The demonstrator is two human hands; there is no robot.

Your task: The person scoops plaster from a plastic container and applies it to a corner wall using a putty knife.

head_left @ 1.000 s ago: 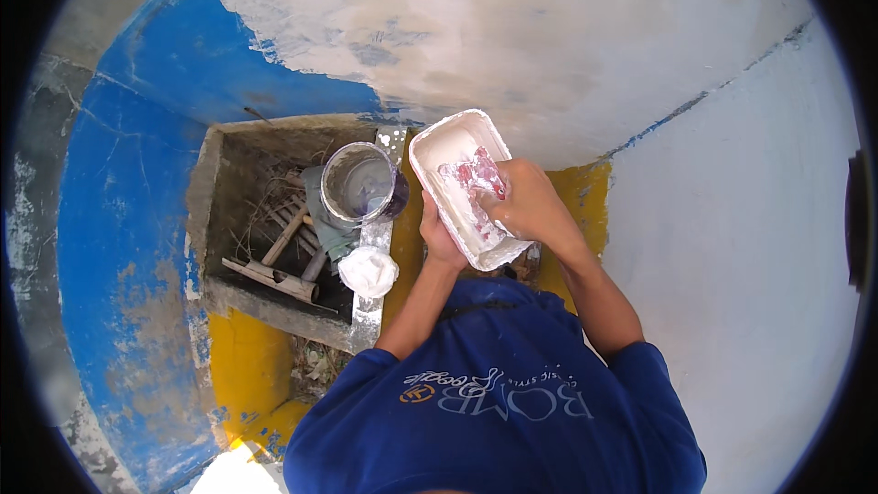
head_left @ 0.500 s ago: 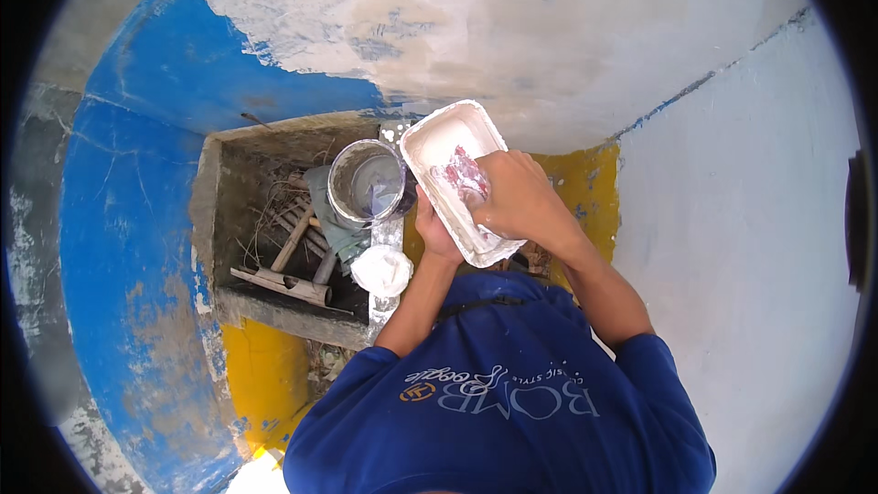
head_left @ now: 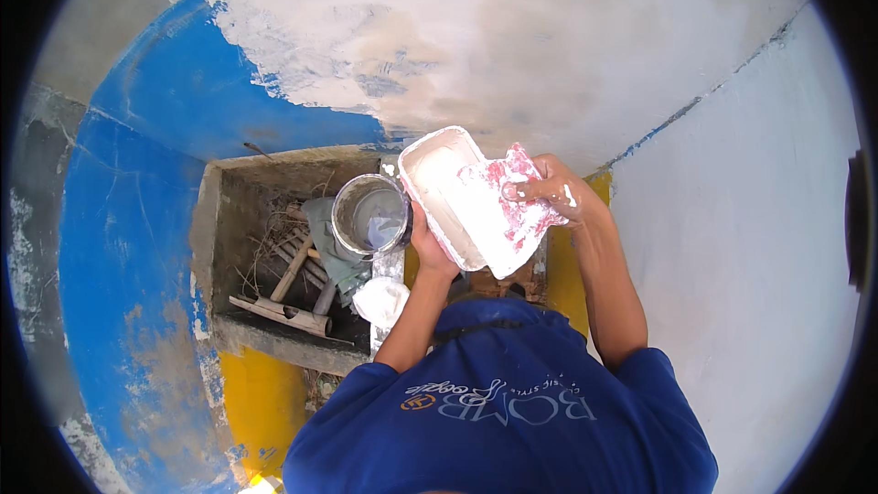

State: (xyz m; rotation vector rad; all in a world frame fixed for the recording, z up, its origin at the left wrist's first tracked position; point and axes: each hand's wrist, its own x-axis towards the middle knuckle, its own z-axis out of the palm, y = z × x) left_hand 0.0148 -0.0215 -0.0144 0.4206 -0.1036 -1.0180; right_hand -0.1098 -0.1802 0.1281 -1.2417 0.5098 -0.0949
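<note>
My left hand (head_left: 433,249) grips a white rectangular tray (head_left: 416,190) from its left side, thumb along the wall and the other fingers hidden beneath it. Pale residue coats the tray's inside. In my right hand (head_left: 556,188) is a red, flat spreader (head_left: 512,206), heavily smeared with white putty. My right thumb presses on its face while the fingers curl behind. The spreader is tilted over the tray's right side, its broad white edge covering part of the rim; whether it touches the rim cannot be seen.
Left of the tray stands a bucket (head_left: 343,216) with greyish liquid, beside a white lump (head_left: 381,302) on a ledge. A concrete box (head_left: 207,220) holds bamboo pieces (head_left: 285,313), twigs and a grey-green cloth (head_left: 331,252). Partly coated walls (head_left: 585,55) rise ahead and to the right.
My right hand has drawn the spreader up and rightward out of the tray, turning its white-coated face into view. My left hand still holds the tray, which sits slightly lower in view.
</note>
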